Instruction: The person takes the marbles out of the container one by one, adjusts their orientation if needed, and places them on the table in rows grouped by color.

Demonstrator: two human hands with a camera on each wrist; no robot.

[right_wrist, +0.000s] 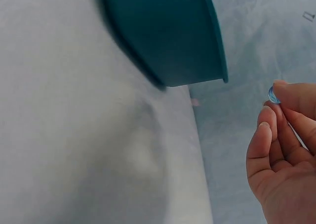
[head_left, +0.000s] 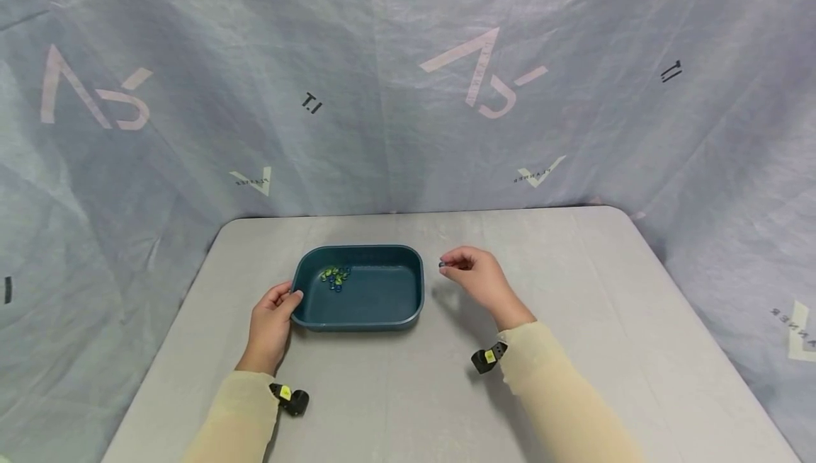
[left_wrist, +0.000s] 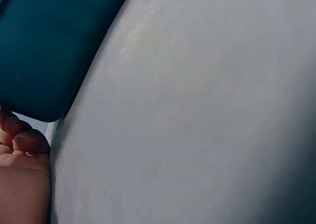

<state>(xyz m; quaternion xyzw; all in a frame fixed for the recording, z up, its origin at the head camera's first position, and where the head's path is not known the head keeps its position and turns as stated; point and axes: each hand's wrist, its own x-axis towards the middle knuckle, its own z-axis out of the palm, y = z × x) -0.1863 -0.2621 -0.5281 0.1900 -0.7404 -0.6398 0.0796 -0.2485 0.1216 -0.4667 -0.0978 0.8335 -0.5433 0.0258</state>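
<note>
Nearest the camera, two pale yellow sleeves [head_left: 561, 392] reach in from the bottom edge, each with a small black wrist camera [head_left: 292, 399] strapped at the cuff; beyond them the left hand [head_left: 270, 325] rests on the grey surface [head_left: 574, 293] at the near left corner of a teal tray [head_left: 408, 304], its thumb laid against the rim while the other fingers [left_wrist: 22, 135] curl loosely beside the tray's outer wall; whether they press the wall cannot be told from the left wrist view. The right hand [head_left: 481, 280] hovers just to the right of the tray, apart from it and raised off the surface; its thumb and forefinger pinch a small blue glass bead [right_wrist: 272, 94], and the remaining fingers [right_wrist: 264, 135] are curled loosely beneath. Inside the tray, toward its far left corner, lies a small cluster of beads [head_left: 336, 276], green, yellow and blue, touching one another. Farther off, the surface ends at a rounded edge; behind it hangs a pale blue-grey fabric backdrop [head_left: 382, 81], creased, printed with faint pink logos and small black marks.
</note>
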